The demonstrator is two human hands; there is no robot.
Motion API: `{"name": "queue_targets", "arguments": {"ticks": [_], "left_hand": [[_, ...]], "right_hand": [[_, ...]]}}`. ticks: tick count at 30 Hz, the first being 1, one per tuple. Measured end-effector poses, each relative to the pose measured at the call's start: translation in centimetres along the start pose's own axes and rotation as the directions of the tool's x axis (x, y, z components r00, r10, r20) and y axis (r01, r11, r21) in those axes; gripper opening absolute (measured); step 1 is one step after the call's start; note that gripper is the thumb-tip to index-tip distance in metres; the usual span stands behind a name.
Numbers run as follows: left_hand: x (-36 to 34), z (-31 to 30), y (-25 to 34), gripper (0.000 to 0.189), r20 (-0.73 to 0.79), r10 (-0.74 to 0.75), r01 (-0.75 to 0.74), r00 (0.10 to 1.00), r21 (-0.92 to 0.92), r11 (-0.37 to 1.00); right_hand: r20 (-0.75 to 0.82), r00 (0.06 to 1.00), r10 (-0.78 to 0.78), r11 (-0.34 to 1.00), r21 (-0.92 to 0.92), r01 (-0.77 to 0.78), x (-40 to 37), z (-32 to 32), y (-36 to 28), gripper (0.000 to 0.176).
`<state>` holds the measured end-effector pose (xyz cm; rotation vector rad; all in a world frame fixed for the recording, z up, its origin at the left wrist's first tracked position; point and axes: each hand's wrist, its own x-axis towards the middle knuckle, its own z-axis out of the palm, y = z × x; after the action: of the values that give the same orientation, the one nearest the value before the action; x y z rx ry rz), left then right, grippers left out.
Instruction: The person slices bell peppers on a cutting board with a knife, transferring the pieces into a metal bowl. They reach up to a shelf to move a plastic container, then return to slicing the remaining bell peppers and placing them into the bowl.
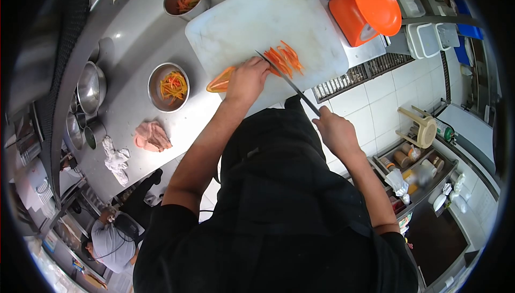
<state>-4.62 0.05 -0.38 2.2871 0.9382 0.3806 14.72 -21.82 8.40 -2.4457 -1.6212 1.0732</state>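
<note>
My right hand (337,132) is closed round the handle of a long knife (292,85). The blade reaches up and left across a white cutting board (257,16), right by the fingertips of my left hand (248,80). With bent fingers, the left hand presses an orange bell pepper piece (220,81) down at the board's lower left edge. Part of that piece is hidden under the hand. Thin orange pepper strips (287,59) lie in a loose pile just right of the blade.
Left of the board stand a steel bowl (169,109) of yellow and red strips and a steel pot (171,6) of strips. A pink cloth (153,136) and a white cloth (115,160) lie nearer. An orange scale (348,16) stands right. Another person (115,236) is at lower left.
</note>
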Motion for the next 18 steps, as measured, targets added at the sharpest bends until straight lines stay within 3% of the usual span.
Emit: {"name": "queue_targets", "arguments": {"ticks": [3, 9, 15, 18], "left_hand": [[-0.2, -0.1, 0.2, 0.01, -0.033, 0.01, -0.011, 0.999, -0.036, 0.999], [-0.1, 0.1, -0.3, 0.01, -0.032, 0.037, -0.037, 0.999, -0.004, 0.999], [-0.2, 0.1, -0.4, 0.008, -0.021, 0.02, -0.02, 1.0, -0.008, 1.0], [-0.3, 0.2, -0.4, 0.006, -0.053, 0.035, -0.036, 0.998, -0.024, 0.999]], "right_hand": [[0.016, 0.999, 0.038, 0.999, 0.023, -0.038, 0.9, 2.1, 0.5, 0.029], [-0.039, 0.998, -0.056, 0.994, 0.088, 0.06, 2.4, 1.3, 0.3, 0.03], [0.064, 0.997, 0.035, 0.999, 0.006, -0.036, 0.0, -0.4, -0.2, 0.028], [0.028, 0.999, 0.046, 0.999, 0.009, -0.047, 0.9, 1.8, -0.1, 0.027]]}}
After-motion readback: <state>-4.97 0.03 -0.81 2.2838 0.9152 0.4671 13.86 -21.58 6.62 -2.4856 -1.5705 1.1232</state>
